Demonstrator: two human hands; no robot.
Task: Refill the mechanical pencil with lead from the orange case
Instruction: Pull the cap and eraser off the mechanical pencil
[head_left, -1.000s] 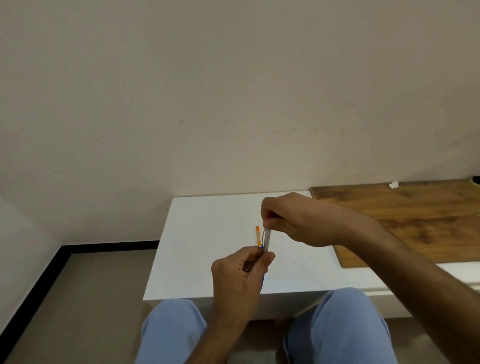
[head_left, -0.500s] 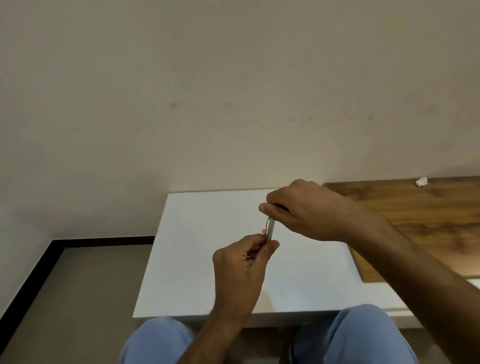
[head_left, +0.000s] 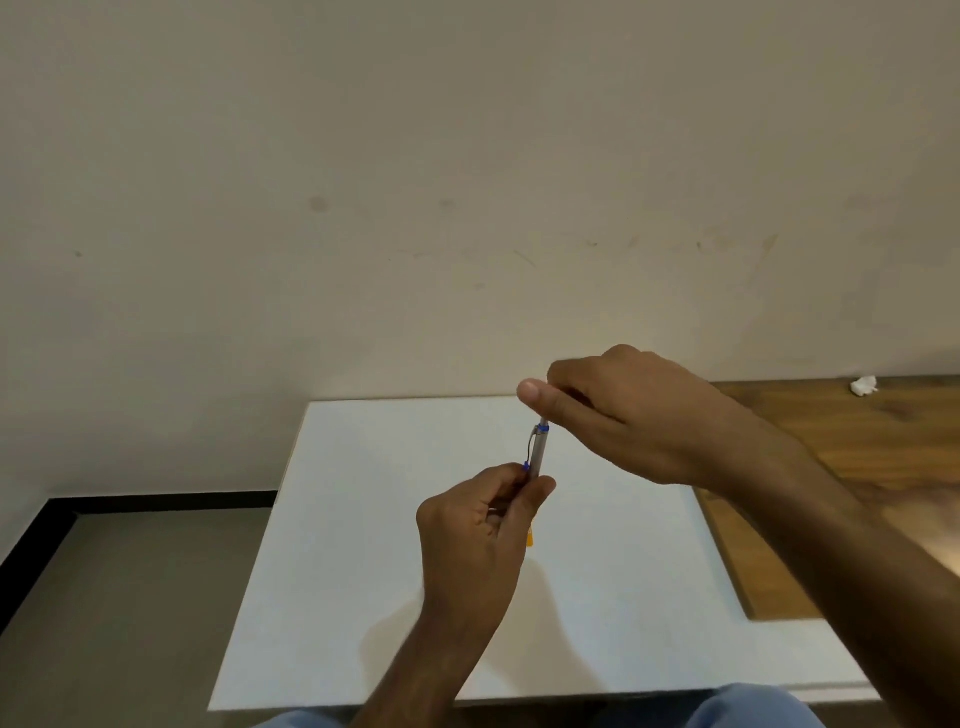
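A silver mechanical pencil (head_left: 536, 451) with a blue ring and a metal clip stands upright above the white table (head_left: 363, 519). My left hand (head_left: 480, 525) grips its lower half, hiding the tip. My right hand (head_left: 613, 410) pinches the pencil's top end between thumb and fingers, hiding the cap. The orange case (head_left: 530, 539) lies on the table just behind my left hand; only a small orange corner shows.
A wooden board (head_left: 831, 467) lies on the table's right side, with a small crumpled white scrap (head_left: 863, 385) near its far edge. A plain wall stands behind the table. Grey floor lies to the left. My knees show at the bottom edge.
The view has tilted down and closer. Both hands keep hold of the pencil; my right hand has lifted a little at the pencil's top. The orange case now shows below my left hand.
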